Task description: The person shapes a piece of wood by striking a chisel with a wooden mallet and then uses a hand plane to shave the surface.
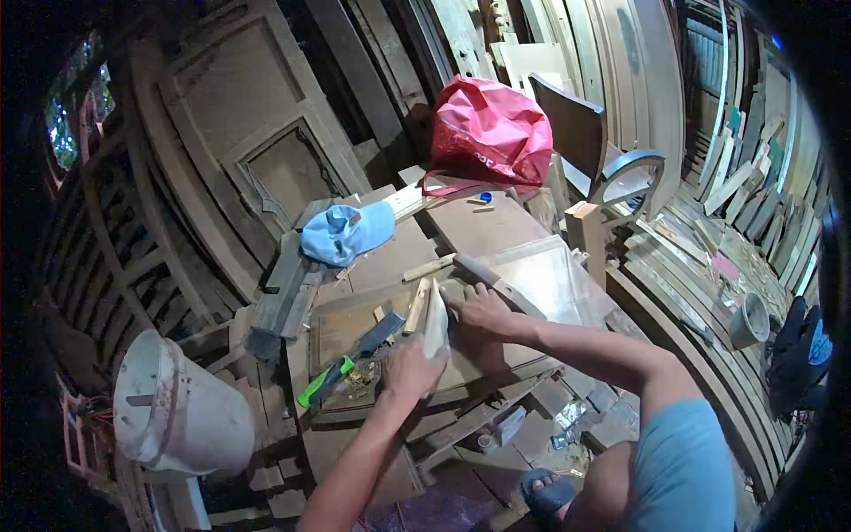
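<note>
My left hand (413, 367) is closed on the lower end of a pale folded sheet (436, 326), which looks like sandpaper. At the sheet's upper right edge, my right hand (480, 312) pinches it with bent fingers. Just left of the sheet lies a short light wooden piece (417, 308). A knife (380, 334) with a dark broad blade and a bright green and black handle rests left of my left hand, beside wood shavings (359, 379). Beyond my right hand is a long brown wooden piece (502, 285), with a thin light stick (429, 268) near its far end.
Under my hands is a framed wooden panel (341, 310). Behind it are a light blue cap (347, 233), a red bag (490, 133) and a blue round cap (486, 198). A white bucket (208, 412) stands left. Stacked boards (683, 310) line the right; a chair (576, 133) stands behind.
</note>
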The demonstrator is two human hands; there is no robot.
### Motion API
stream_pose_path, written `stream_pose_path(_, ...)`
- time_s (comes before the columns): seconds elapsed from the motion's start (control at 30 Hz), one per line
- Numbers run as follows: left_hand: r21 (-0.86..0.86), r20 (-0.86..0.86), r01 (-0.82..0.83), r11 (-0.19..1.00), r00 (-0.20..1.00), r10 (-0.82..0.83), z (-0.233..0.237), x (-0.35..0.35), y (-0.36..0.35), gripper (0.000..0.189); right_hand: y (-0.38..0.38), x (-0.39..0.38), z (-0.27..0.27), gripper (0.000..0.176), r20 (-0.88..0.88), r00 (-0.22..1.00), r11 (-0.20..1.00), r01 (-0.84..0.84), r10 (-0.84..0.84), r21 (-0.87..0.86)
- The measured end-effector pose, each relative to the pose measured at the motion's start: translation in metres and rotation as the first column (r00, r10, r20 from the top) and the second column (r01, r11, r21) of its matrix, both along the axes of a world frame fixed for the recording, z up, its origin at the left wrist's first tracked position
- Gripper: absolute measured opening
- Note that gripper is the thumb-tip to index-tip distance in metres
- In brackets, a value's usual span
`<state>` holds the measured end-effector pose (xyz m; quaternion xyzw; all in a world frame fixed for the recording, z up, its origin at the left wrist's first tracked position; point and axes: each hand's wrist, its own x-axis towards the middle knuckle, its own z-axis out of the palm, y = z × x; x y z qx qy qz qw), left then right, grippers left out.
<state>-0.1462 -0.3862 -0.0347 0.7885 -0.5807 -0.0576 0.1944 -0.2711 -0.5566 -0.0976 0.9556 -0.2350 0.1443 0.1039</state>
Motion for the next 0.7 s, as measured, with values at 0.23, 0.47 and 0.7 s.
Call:
stream_pose_path(0.23, -0.044, -0.022, 0.016, 0.999, 1.0, -0.017, 0.003, 0.0, 0.0, 0.048, -0.003, 0.009, 0.016, 0.063, 0.054, 0.998, 0.997, 0.034, -0.03, -0.072)
stream_pose_path(0.47, -0.032, -0.02, 0.019, 0.999, 1.0, -0.019, 0.006, 0.001, 0.001, 0.048, 0.008, 0.008, 0.032, 0.063, -0.074, 0.996, 0.995, 0.042, -0.049, -0.092)
stream_pose_path(0.7, -0.031, -0.002, 0.041, 0.999, 0.999, -0.041, 0.003, 0.002, 0.0, 0.038, 0.051, -0.015, 0.009, 0.062, -0.068, 0.982, 0.982, -0.177, 0.173, -0.058)
